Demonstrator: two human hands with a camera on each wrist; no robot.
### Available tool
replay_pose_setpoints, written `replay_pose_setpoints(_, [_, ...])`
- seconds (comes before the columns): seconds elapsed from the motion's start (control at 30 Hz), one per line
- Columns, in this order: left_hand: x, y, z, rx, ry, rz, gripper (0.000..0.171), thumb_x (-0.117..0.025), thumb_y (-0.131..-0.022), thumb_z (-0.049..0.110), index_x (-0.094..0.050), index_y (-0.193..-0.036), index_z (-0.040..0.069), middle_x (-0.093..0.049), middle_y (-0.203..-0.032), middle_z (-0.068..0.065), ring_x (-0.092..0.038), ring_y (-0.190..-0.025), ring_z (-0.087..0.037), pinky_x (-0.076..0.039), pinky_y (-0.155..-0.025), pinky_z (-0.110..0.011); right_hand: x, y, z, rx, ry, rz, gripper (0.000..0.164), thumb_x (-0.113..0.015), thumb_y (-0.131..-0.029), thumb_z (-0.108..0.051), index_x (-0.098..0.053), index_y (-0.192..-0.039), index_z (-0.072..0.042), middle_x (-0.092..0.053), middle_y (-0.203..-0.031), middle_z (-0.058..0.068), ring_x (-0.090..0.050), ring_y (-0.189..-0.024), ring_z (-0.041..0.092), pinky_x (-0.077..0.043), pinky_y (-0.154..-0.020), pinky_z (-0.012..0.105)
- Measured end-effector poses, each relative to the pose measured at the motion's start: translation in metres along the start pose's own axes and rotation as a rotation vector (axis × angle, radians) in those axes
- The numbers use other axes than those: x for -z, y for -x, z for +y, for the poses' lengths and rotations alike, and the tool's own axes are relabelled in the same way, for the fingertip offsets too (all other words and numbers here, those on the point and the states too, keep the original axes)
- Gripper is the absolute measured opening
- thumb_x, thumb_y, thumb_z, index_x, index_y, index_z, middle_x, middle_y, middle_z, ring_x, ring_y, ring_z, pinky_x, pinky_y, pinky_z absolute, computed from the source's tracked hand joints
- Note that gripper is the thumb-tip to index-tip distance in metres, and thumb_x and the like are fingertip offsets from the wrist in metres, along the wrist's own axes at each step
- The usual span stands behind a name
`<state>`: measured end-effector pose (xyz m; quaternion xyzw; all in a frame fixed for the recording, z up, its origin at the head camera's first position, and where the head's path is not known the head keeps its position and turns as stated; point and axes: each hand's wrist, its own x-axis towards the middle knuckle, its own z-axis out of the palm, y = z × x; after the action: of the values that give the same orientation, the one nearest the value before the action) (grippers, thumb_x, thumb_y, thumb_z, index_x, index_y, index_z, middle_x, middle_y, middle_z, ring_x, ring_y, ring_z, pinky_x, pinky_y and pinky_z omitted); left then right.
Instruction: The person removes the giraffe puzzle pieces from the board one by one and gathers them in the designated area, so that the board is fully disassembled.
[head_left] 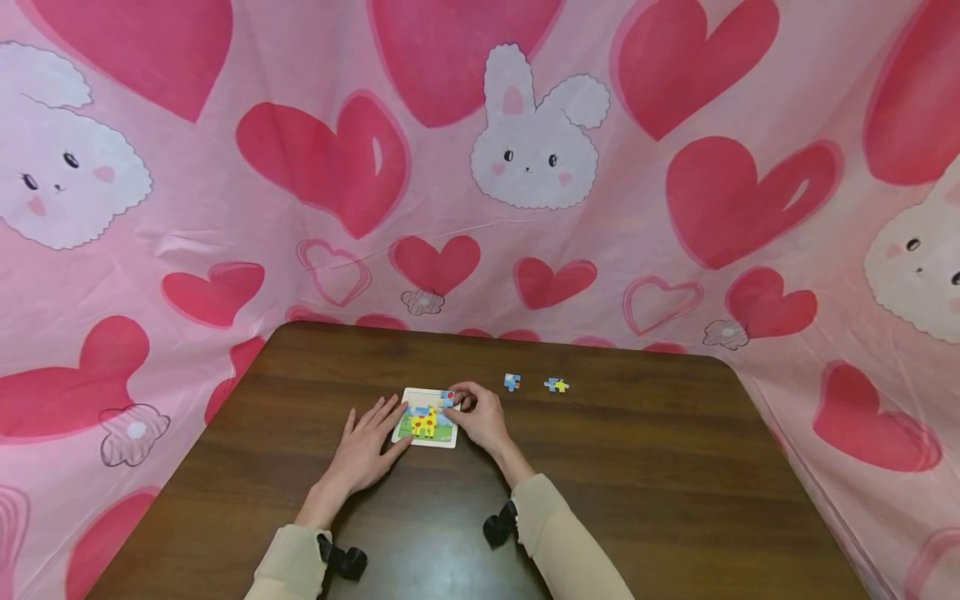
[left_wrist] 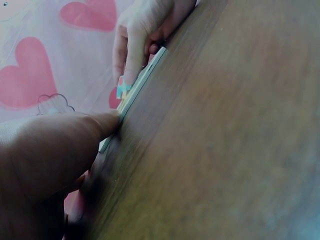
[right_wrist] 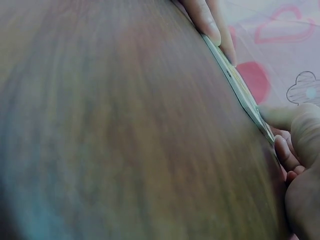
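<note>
A small white-rimmed jigsaw puzzle board (head_left: 442, 445) lies on the table, showing a yellow giraffe (head_left: 424, 423) on green and blue. My left hand (head_left: 362, 450) rests along its left side with fingers extended, fingertips and thumb on the rim. Over the board's upper right corner, my right hand (head_left: 482, 419) pinches a blue puzzle piece (head_left: 448, 397) with a red patch. That puzzle piece (left_wrist: 122, 88) stands tilted under the fingertips in the left wrist view. In the right wrist view the board (right_wrist: 240, 90) shows edge-on, and the piece is hidden.
Two loose puzzle pieces lie right of the board: a blue one with red (head_left: 512, 382) and a blue-and-yellow one (head_left: 557, 385). The brown wooden table (head_left: 645, 450) ends at a pink curtain (head_left: 450, 192) with hearts and rabbits. Black wrist devices (head_left: 498, 525) sit at both sleeves.
</note>
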<state>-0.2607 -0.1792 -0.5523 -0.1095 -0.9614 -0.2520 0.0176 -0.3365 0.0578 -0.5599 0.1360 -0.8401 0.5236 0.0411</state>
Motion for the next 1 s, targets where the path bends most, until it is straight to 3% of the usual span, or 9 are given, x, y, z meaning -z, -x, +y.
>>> replay_pose_setpoints(0.2, [0.001, 0.0, 0.0, 0.013, -0.006, -0.01, 0.07, -0.068, -0.107, 0.043, -0.048, -0.167, 0.013, -0.04, -0.177, -0.018, -0.031, -0.167, -0.045, -0.009, -0.132, -0.081, 0.001, 0.0, 0.001, 0.021, -0.059, 0.007, 0.025, -0.087, -0.092, -0.003, -0.08, -0.116, -0.001, -0.075, -0.096, 0.018, -0.055, -0.08, 0.007, -0.046, -0.075, 0.017])
replay_pose_setpoints(0.47, [-0.004, 0.001, -0.002, -0.03, 0.002, 0.053, 0.07, -0.068, -0.106, 0.049, -0.053, -0.164, 0.012, -0.046, -0.173, -0.021, -0.037, -0.162, -0.049, -0.015, -0.129, -0.083, 0.012, -0.004, 0.001, 0.038, -0.221, 0.024, 0.027, -0.083, -0.092, 0.007, -0.078, -0.118, 0.006, -0.074, -0.098, 0.029, -0.057, -0.081, 0.003, -0.047, -0.073, 0.013])
replay_pose_setpoints(0.63, [-0.002, 0.0, -0.002, -0.005, -0.011, 0.018, 0.07, -0.066, -0.107, 0.047, -0.049, -0.167, 0.013, -0.041, -0.177, -0.018, -0.033, -0.166, -0.046, -0.012, -0.131, -0.081, 0.026, -0.003, -0.002, 0.04, -0.257, -0.001, 0.027, -0.081, -0.094, 0.006, -0.076, -0.121, 0.008, -0.075, -0.101, 0.031, -0.062, -0.081, 0.0, -0.05, -0.073, 0.014])
replay_pose_setpoints(0.77, [-0.001, -0.001, -0.001, 0.009, -0.011, -0.01, 0.071, -0.066, -0.108, 0.046, -0.047, -0.168, 0.014, -0.039, -0.178, -0.017, -0.03, -0.168, -0.045, -0.009, -0.132, -0.08, 0.038, -0.002, -0.003, 0.037, -0.289, -0.015, 0.028, -0.077, -0.098, 0.006, -0.073, -0.125, 0.009, -0.076, -0.102, 0.034, -0.07, -0.078, 0.009, -0.051, -0.068, 0.016])
replay_pose_setpoints(0.9, [-0.002, 0.0, -0.002, -0.009, -0.002, 0.013, 0.072, -0.066, -0.107, 0.048, -0.049, -0.166, 0.012, -0.042, -0.175, -0.021, -0.034, -0.165, -0.048, -0.011, -0.13, -0.082, 0.05, -0.001, -0.002, 0.025, -0.317, -0.011, 0.032, -0.073, -0.101, 0.006, -0.068, -0.131, 0.011, -0.077, -0.1, 0.036, -0.074, -0.076, 0.023, -0.052, -0.065, 0.021])
replay_pose_setpoints(1.0, [-0.002, 0.0, -0.001, -0.014, 0.002, 0.015, 0.072, -0.067, -0.106, 0.048, -0.049, -0.166, 0.012, -0.042, -0.175, -0.021, -0.034, -0.165, -0.048, -0.011, -0.13, -0.083, 0.058, 0.001, 0.001, 0.002, -0.34, 0.003, 0.033, -0.071, -0.102, 0.005, -0.065, -0.135, 0.01, -0.077, -0.099, 0.036, -0.074, -0.075, 0.021, -0.055, -0.067, 0.024])
